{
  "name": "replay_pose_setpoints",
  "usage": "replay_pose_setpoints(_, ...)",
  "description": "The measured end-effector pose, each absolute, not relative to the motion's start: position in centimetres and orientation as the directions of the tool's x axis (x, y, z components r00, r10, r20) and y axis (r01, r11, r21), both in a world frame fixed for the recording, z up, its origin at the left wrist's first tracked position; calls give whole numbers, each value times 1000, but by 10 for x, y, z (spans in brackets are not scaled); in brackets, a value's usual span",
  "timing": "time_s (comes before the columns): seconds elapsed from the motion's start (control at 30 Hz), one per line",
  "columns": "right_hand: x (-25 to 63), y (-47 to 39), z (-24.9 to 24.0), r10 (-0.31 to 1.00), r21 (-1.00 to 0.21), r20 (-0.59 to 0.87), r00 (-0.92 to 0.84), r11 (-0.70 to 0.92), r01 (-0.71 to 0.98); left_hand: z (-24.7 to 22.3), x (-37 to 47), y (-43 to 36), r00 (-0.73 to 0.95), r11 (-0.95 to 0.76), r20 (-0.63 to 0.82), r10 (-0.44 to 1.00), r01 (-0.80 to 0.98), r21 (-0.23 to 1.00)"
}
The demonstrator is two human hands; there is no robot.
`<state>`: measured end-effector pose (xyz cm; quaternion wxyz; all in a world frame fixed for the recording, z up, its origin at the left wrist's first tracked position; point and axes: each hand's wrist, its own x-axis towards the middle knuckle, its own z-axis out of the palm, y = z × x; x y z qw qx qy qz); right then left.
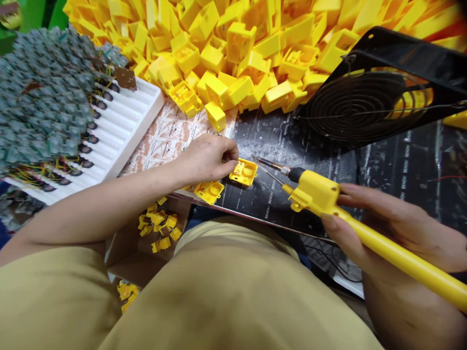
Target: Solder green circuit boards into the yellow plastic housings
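My right hand [379, 223] is wrapped round a yellow soldering gun [317, 192], whose metal tip points left, just right of an open yellow housing [249, 173]. That housing lies on the black table surface near its front edge. My left hand [209, 158] is closed in a pinch at the housing's left side; what its fingertips hold, if anything, is too small to make out. A second yellow housing [209, 192] sits at the table edge below my left wrist.
A big pile of yellow housings [237, 43] fills the back. Grey-green wired parts [44, 97] lie on a white foam tray [127, 126] at left. A black fan [365, 97] stands at right. Below the edge is a cardboard box [127, 257] with yellow parts.
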<state>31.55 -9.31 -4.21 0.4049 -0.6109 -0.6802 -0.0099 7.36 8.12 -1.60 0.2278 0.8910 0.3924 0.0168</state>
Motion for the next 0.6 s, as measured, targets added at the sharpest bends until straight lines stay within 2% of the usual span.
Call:
replay_pose_setpoints(0.1, 306, -88, -32, 785, -477, 617, -50, 424, 770, -18, 75, 80, 681, -589, -157, 716, 709, 388)
replay_pose_setpoints(0.2, 303, -80, -28, 793, -492, 586, -166, 511, 704, -19, 75, 80, 683, -610, -157, 714, 716, 339)
replay_pose_setpoints(0.4, 303, -73, -28, 798, -421, 530, -286, 541, 728, -17, 78, 81, 681, -623, -203, 704, 729, 284)
replay_pose_setpoints(0.53, 296, -66, -14, 730, -315, 568, -379, 618, 720, -15, 79, 82, 708, -662, -184, 682, 704, 256)
replay_pose_setpoints(0.6, 296, -66, -6, 719, -305, 567, -402, 637, 708, -15, 79, 82, 724, -679, -174, 667, 687, 258)
